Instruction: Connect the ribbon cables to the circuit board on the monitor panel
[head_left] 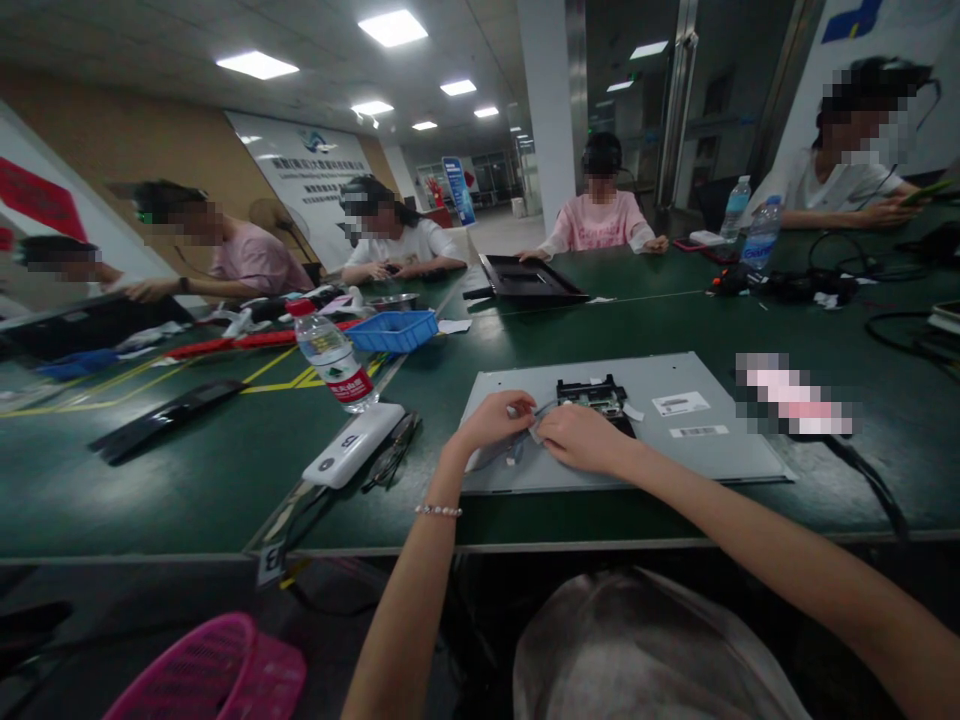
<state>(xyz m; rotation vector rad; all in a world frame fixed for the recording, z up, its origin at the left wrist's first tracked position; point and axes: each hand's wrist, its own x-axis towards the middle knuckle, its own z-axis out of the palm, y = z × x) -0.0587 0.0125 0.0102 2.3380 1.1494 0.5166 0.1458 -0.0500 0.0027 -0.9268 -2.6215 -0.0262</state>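
A flat grey display panel (720, 450) lies on the green table in front of me, with white labels on its back. A black bracket with a small circuit board (600, 393) sits on the panel. My left hand (499, 418) rests over the panel's left part, its fingers curled in a pinch on a thin grey cable (547, 409). Close beside it, my right hand (579, 438) reaches in from the right with its fingertips pressed together at the same cable. My fingers partly hide the cable and its end.
To the left are a white power bank (352, 447), eyeglasses (391, 455), a water bottle (334, 360), a blue tray (394, 330) and a black plastic strip (165, 420). A blurred pink item (795, 395) lies right. Across the table sit several people and a black frame (532, 278).
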